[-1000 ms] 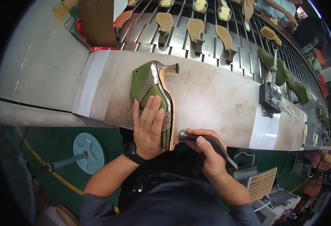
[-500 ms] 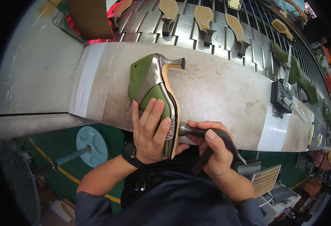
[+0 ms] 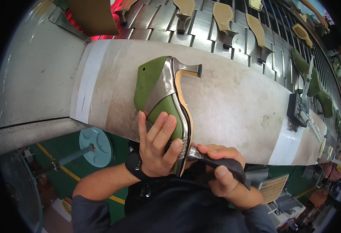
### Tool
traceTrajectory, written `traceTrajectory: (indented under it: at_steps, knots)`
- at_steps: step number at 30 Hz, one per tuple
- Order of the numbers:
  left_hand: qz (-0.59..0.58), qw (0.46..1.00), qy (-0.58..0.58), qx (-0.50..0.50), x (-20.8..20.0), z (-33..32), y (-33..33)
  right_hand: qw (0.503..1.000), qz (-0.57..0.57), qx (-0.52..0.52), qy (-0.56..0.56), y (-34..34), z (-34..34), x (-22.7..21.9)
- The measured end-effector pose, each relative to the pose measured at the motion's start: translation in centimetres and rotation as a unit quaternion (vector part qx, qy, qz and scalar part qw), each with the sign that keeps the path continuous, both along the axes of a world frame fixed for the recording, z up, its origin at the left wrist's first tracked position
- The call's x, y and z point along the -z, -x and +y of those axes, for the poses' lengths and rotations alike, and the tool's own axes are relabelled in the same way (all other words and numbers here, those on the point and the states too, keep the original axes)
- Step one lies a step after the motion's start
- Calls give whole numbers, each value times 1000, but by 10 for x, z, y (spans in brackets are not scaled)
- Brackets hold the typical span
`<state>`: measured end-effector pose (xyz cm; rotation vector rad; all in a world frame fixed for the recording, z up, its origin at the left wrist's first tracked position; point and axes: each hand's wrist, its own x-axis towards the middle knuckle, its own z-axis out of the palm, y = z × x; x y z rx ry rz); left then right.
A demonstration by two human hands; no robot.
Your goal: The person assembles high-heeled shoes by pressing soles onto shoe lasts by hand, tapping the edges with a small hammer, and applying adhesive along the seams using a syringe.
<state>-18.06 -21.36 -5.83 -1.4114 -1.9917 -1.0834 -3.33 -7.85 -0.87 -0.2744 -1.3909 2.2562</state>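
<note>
A high-heeled shoe in silver leather [image 3: 166, 80] is fitted over a green shoe last [image 3: 150, 82]. It lies on its side, its beige sole [image 3: 181, 87] facing right and its silver heel [image 3: 190, 69] pointing right at the far end. My left hand [image 3: 159, 149] is closed round the toe part, fingers over the green last near a glittery band [image 3: 181, 149]. My right hand [image 3: 226, 171] grips a dark metal shoemaker's hammer [image 3: 226, 164]. The hammer's round face is against, or very close to, the sole edge near the toe. Its handle is hidden now.
Past the worktop [image 3: 232, 105], a slatted metal conveyor [image 3: 201, 29] carries several heeled soles [image 3: 223, 17]. At the right, a dark block [image 3: 297, 110] has syringes [image 3: 308, 77] by it. Green lasts [image 3: 314, 83] lie beyond. A blue round stool [image 3: 96, 146] stands lower left.
The hammer has turned and moved down along the sole edge toward the toe, and its handle has gone out of sight. My left hand keeps its hold on the shoe. The whole view has shifted slightly.
</note>
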Motion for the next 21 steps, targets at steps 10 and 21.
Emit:
traceTrajectory:
  at_steps: [10, 21]
  knots:
    - [-12, 1000, -6, -9, 6, -2, 0, 943, -42, -87, -319, 34, 43, -51]
    - [-27, 1000, -6, -10, 4, -7, 3, 912, -106, -174, -357, 74, 67, -78]
